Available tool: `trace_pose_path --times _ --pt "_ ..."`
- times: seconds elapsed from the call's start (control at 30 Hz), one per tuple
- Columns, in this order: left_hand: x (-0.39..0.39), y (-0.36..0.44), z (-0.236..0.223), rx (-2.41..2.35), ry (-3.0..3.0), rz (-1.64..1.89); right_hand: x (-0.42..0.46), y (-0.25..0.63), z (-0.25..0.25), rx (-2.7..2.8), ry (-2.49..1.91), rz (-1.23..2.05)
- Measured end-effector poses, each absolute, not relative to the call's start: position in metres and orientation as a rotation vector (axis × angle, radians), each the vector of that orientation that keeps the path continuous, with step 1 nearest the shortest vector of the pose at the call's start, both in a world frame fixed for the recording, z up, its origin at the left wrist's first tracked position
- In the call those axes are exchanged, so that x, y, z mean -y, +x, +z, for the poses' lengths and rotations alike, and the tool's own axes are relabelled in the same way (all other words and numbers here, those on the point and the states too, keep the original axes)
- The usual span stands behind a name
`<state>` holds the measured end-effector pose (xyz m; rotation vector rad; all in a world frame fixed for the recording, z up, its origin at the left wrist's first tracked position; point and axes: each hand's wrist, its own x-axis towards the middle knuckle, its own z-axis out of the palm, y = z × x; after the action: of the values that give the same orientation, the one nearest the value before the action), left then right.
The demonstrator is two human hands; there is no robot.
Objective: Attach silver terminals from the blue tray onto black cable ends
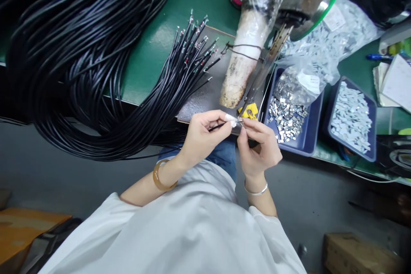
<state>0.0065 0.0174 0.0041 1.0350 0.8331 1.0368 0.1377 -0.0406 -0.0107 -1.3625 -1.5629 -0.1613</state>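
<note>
My left hand [205, 135] is closed in a pinch on a black cable [216, 127], with white wrapping on its fingertips. My right hand [258, 143] pinches a small metal connector [238, 123] at the cable's end. The fingertips of both hands meet there, so the connector's details are mostly hidden. Just above them, the dark tip of a soldering iron [253, 90] points down beside a yellow piece [250, 111]. A large bundle of black cables [154, 94] curves in from the left, their stripped coloured wire ends lying on a grey mat [205, 94].
A white, plastic-wrapped post [244, 47] stands beyond my hands. To the right, a blue bin [308, 147] holds small metal parts and a second bin [374, 128] holds pale pieces. Plastic bags of parts [346, 30] lie behind. The green table's [141, 68] front edge runs below the bundle.
</note>
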Motion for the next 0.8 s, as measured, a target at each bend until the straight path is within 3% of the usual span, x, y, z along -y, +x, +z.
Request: trace_pose_path --times 0.8 --pt "-0.0186 0.0089 0.0039 -0.868 1.068 1.025 0.0368 0.1383 -0.0091 1.538 -1.361 -0.133"
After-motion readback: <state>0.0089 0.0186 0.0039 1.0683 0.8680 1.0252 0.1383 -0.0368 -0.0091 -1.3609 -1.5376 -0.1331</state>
